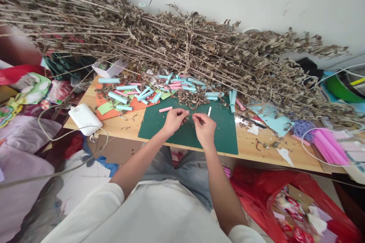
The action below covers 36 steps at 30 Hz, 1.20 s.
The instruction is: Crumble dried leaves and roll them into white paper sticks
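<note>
Over the green cutting mat [182, 134], my left hand [175, 120] and my right hand [204, 126] face each other, close but apart. Each has its fingertips pinched together on something too small to make out, perhaps bits of dry leaf. A pink paper roll [165, 109] lies on the mat by my left hand. Just beyond my right hand is a small white stick [209, 111]. Crumbled dry leaves [192, 98] cover the mat's far edge, beside several blue and pink paper rolls [118, 97].
A large bundle of dried stalks [159, 41] spans the back of the wooden table [131, 129]. A white power bank [85, 119] with a cable lies at the left. Purple yarn [303, 130] and pink rolls [330, 146] sit right. A red bag [256, 190] stands below.
</note>
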Tool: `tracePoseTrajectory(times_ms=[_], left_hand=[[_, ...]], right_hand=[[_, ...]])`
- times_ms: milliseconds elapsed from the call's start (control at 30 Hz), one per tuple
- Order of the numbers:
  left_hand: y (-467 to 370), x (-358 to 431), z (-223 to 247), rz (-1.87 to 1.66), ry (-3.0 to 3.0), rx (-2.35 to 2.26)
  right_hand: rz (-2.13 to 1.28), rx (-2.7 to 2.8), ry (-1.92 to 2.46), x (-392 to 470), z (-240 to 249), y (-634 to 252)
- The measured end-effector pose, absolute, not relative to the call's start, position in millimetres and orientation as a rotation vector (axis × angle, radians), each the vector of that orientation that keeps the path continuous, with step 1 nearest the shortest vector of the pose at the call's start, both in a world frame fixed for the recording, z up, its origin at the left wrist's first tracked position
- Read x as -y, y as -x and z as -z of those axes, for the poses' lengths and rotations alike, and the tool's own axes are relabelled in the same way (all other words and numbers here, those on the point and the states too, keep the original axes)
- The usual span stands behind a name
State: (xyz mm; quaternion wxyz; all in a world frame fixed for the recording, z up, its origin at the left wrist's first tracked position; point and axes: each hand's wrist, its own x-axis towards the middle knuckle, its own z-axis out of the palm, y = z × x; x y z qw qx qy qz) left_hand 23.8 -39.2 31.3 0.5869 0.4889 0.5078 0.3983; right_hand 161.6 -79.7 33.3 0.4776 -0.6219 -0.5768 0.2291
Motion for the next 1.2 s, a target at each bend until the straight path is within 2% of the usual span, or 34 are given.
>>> tracePoseTrajectory(times_ms=[133, 300, 667, 967, 1200], left_hand=[[-26.8, 43.3, -30.7, -0.938, -1.075, -1.144], [-31.2, 46.0, -27.7, -0.957, -0.994, -1.117], [-20.1, 46.1, -31.9, -1.036, -1.768, -1.219], [-20.5, 35.7, -17.1, -0.989, -1.059, -1.118], [-21.2, 38.0, -19.7, -1.009, -0.950, -1.065]], right_hand=[[-0.542, 1.445, 1.458, 81.5, -30.2, -158.3], [-0.286, 1.598, 1.489, 81.9, -25.4, -155.1], [-0.240, 1.657, 1.569, 84.3, -26.8, -157.2], [-0.411, 1.698, 1.665, 82.1, -22.0, -170.2], [-0.503, 1.609, 1.565, 84.4, -31.0, -162.6]])
